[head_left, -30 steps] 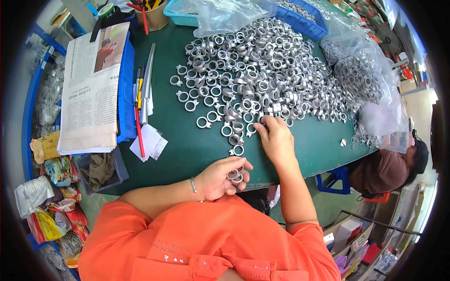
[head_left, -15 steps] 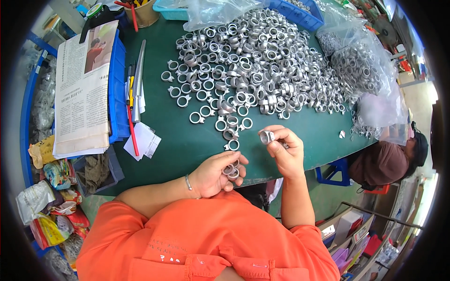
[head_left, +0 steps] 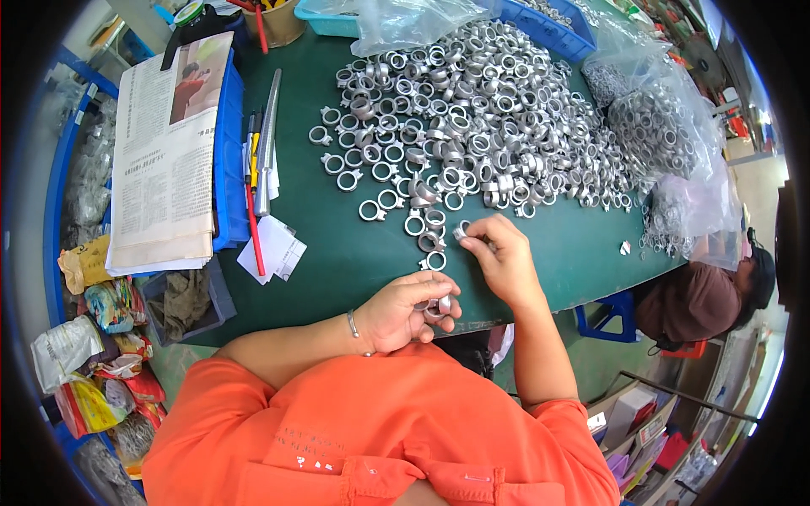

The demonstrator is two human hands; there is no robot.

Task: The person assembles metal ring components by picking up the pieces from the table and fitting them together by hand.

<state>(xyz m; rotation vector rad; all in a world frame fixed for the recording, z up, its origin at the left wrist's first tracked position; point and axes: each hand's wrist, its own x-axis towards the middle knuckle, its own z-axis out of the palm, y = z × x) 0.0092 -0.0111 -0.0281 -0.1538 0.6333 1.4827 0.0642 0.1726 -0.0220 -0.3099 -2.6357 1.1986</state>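
Grey metal rings, each with a small raised part on its band, lie in a large heap (head_left: pixel 489 118) on the green table (head_left: pixel 346 240). A short trail of loose rings (head_left: pixel 415 223) runs from the heap toward me. My left hand (head_left: pixel 405 310) is curled at the table's near edge, with a couple of rings (head_left: pixel 434 307) held in its fingers. Just right of the trail, above the table, my right hand (head_left: pixel 504 257) pinches a single ring (head_left: pixel 461 230) between thumb and fingertips. The palm side of my right hand is hidden.
Left of the heap are a tapered metal rod (head_left: pixel 269 143), pens (head_left: pixel 252 160) and paper slips (head_left: pixel 274 249). Newspaper (head_left: pixel 164 169) covers a blue bin (head_left: pixel 229 169). Clear bags of rings (head_left: pixel 654 126) stand at the right. Beyond them a person in brown (head_left: pixel 688 299) bends low.
My right hand has turned palm-down and moved slightly forward and left relative to the table, bringing its ring nearer the trail. My left hand keeps its rings. The whole view has shifted slightly.
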